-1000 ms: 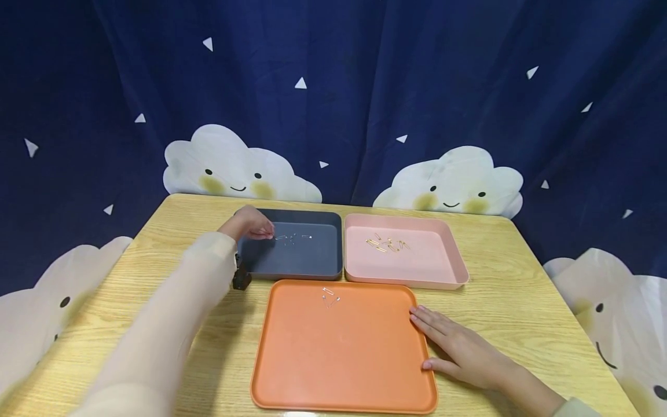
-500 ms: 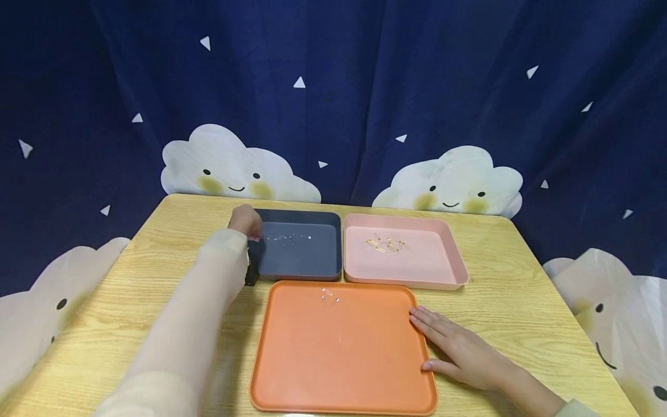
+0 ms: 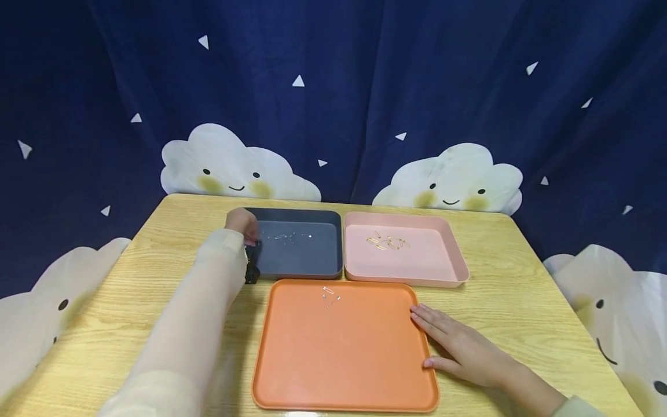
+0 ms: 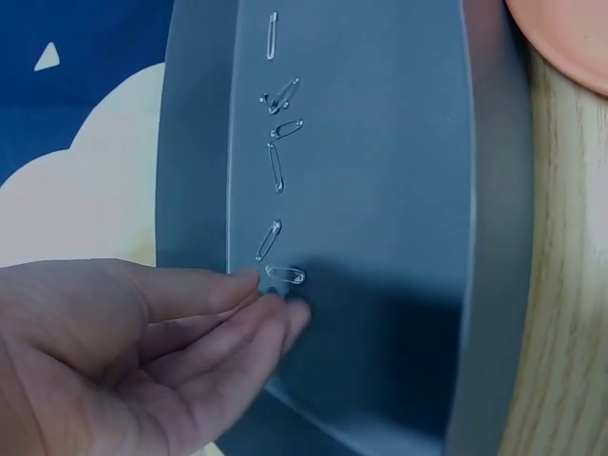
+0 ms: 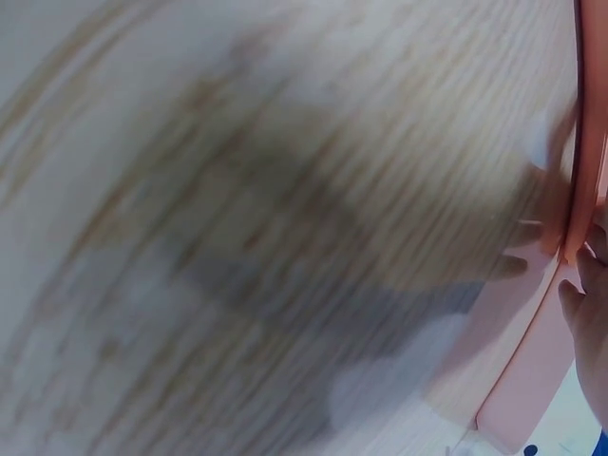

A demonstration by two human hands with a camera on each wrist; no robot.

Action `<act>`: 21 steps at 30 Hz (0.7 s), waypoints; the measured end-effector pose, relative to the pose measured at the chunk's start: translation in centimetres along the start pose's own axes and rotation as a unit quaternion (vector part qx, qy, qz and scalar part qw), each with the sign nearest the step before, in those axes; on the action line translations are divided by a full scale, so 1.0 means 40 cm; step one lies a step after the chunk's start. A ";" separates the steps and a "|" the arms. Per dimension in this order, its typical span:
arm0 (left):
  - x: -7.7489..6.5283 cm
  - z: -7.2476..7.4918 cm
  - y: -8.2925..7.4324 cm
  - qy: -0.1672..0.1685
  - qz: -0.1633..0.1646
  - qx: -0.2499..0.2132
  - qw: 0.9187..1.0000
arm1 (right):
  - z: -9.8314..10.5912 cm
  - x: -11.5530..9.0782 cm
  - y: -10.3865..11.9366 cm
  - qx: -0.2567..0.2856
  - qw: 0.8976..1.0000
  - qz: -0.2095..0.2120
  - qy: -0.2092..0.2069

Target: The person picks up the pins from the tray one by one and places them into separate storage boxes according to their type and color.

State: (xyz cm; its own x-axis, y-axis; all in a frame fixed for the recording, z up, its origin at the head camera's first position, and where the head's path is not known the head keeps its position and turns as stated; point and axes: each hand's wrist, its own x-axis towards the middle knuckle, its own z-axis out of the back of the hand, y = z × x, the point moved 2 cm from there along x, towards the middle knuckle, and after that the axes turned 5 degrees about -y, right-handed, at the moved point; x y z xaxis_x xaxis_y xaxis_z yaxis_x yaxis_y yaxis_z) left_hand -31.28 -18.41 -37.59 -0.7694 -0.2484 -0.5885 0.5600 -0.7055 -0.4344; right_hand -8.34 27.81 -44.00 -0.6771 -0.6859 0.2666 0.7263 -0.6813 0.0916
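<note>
My left hand (image 4: 180, 351) is over the left part of the dark grey tray (image 4: 380, 190), fingers loosely bent. Just beyond its thumb and fingertips a silver safety pin (image 4: 285, 275) lies on the tray floor, with another safety pin (image 4: 269, 240) close by. Further silver safety pins run in a loose row along the tray, one safety pin (image 4: 272, 36) at the far end. My right hand (image 3: 464, 350) rests its straight fingers on the right rim of the orange tray (image 3: 344, 359). Near that tray's back edge lie a few silver safety pins (image 3: 327, 290).
A pink tray (image 3: 443, 260) holding several gold safety pins (image 3: 388, 243) stands right of the grey one, behind the orange tray. All stand on a wooden table (image 3: 521, 301). A dark blue curtain (image 3: 333, 87) with cloud prints hangs behind it.
My left hand has drawn back toward the left side of the grey tray, uncovering pins near its fingers. The right hand has stayed at the orange rim.
</note>
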 end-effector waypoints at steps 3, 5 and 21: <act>-0.007 0.002 0.005 -0.009 -0.015 0.011 1.000 | 0.001 0.003 0.002 0.003 1.000 -0.016 0.010; -0.012 0.003 0.006 -0.007 -0.026 0.001 1.000 | 0.000 0.003 0.002 0.005 1.000 -0.026 0.014; -0.114 -0.068 -0.011 -0.017 -0.314 0.060 0.947 | -0.012 0.001 -0.007 0.007 1.000 -0.005 -0.004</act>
State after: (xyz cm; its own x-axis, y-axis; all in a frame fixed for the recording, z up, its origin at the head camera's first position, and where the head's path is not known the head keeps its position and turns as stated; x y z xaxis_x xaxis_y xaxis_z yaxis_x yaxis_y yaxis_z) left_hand -27.19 -15.16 -36.58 -0.9500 0.2250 -0.2164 -0.0488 -0.7916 -0.6090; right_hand -8.63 27.83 -44.48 -0.6839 -0.6766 0.2730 0.7206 -0.6850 0.1073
